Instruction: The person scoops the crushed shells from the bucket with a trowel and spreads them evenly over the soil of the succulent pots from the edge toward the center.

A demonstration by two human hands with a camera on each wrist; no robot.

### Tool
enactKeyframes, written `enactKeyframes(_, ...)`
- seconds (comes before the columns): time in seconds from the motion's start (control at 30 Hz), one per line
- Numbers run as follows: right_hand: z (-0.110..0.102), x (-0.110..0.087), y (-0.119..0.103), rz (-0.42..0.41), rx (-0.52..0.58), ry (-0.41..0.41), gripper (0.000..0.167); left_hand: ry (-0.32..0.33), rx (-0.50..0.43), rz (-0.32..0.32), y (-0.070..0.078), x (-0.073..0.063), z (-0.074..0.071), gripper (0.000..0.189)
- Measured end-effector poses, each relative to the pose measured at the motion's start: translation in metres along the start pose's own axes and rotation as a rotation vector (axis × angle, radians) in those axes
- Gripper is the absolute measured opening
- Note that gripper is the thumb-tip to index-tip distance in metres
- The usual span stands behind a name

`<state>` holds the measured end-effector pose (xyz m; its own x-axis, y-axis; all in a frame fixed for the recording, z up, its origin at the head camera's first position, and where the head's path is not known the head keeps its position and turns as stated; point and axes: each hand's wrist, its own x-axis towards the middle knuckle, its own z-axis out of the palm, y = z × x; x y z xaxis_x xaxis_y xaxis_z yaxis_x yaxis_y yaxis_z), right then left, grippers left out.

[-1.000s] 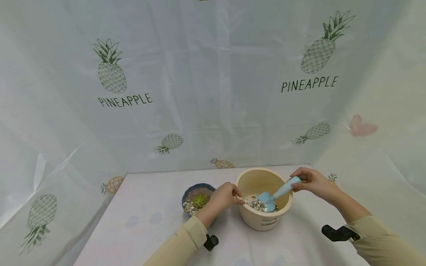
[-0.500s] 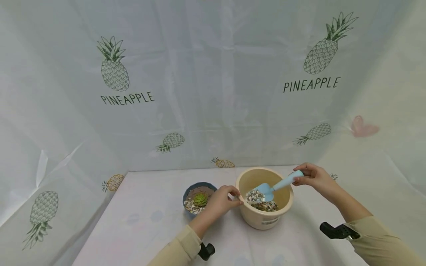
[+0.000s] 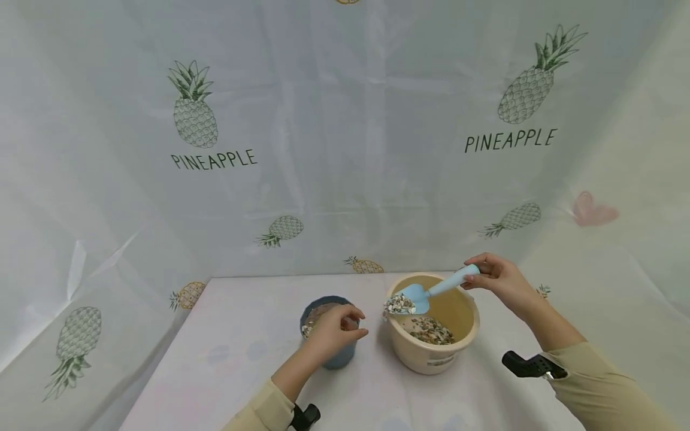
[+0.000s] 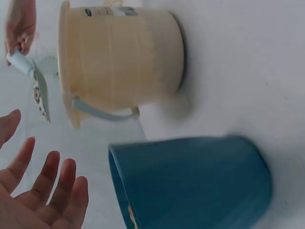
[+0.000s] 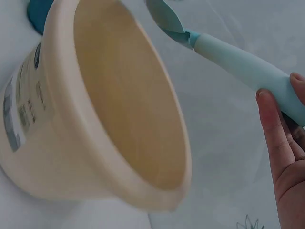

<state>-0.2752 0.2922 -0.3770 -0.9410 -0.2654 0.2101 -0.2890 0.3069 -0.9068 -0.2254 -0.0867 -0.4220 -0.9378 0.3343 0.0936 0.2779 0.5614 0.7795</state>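
Note:
My right hand grips the end of a light blue trowel, whose blade carries a heap of small mixed pebbles. The blade is above the left rim of a cream bucket, and more pebbles lie on the bucket's floor. My left hand is over a blue plant pot, hiding most of what is inside it. In the left wrist view the left fingers are spread and slightly bent, holding nothing, beside the pot's rim.
A pale cloth covers the table. Behind it hangs a white curtain printed with pineapples. The bucket has a grey handle hanging down its side, and the pot stands to its left.
The trowel has come up out of the bucket with pebbles on it and moved left to the rim. My left hand has left the bucket's edge and moved left over the pot.

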Motion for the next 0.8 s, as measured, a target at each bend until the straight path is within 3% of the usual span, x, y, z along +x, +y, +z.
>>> enactKeyframes(0.37,0.051,0.021,-0.009,-0.015,0.132,-0.041,0.035,0.012,-0.038,-0.028,-0.028,-0.017,-0.032,0.032)
enactKeyframes(0.63,0.093,0.028,-0.007,-0.002,0.226,-0.062,0.033,0.048,-0.012,-0.079,-0.05,-0.033,-0.044,0.035)
enactKeyframes(0.8,0.111,0.031,-0.008,0.016,0.241,-0.079,0.036,0.031,0.03,-0.079,-0.068,-0.035,-0.053,0.038)
